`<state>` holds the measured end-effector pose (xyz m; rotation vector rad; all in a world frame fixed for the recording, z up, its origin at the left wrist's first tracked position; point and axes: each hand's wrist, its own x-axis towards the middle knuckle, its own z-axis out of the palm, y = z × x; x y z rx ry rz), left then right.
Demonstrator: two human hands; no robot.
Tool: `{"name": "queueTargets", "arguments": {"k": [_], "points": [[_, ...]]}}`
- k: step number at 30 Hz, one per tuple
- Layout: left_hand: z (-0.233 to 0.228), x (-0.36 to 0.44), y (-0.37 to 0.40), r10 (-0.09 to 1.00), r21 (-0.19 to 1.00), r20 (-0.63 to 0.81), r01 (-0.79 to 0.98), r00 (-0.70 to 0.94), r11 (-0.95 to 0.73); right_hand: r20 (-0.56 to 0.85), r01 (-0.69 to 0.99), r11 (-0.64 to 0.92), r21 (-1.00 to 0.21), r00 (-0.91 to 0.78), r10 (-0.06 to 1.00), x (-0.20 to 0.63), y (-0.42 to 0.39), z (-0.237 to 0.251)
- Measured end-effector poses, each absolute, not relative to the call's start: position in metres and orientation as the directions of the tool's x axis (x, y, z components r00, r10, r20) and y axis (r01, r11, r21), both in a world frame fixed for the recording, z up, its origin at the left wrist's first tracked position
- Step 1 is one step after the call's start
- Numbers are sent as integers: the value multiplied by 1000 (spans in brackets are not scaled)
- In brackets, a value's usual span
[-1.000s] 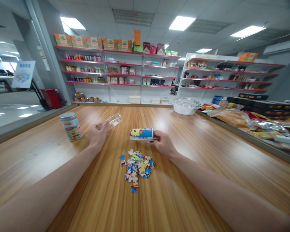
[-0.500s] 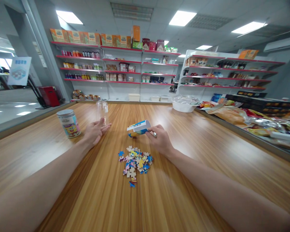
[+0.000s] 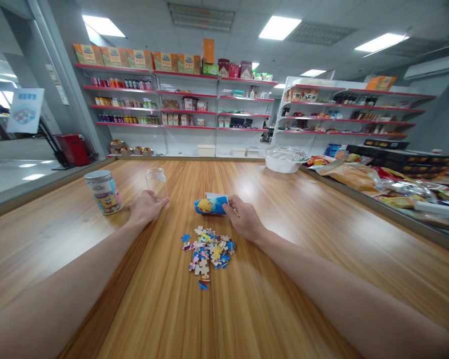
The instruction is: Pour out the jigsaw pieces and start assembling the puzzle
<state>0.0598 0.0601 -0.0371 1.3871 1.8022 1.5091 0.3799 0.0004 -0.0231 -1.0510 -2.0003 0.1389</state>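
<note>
My left hand is closed round the lower part of a clear plastic jar, which stands upright; its fingertips are partly hidden. To the left of that hand is a metal-lidded can with a cartoon print. My right hand pinches the right end of a curled paper sheet, blue with a yellow picture on its outer side. Between my forearms lies a loose heap of jigsaw puzzle pieces, some picture side up and some showing bare backs.
The wooden table reaches to a raised far edge. A white basin with clear plastic in it stands at the back right. Packaged snacks and black boxes lie beyond the right edge. Stocked shelves line the back.
My left hand has turned from palm-up beside the clear jar to closed round its lower part. The paper sheet in my right hand has rotated, so its blue printed side now faces me.
</note>
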Motion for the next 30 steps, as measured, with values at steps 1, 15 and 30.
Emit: {"name": "queueTargets", "arguments": {"k": [1,15,30], "points": [[-36,61,59,860,893,272,446,-432,-58,623,625,635,-454,-287,727,380,1,-23],[-3,144,-8,641,487,700,446,315,-751,695,587,776,-230,-459,553,374,-10,-17],[-24,125,22,912,916,400,-3,-95,-402,752,542,648,-535,-44,658,380,5,-16]]}}
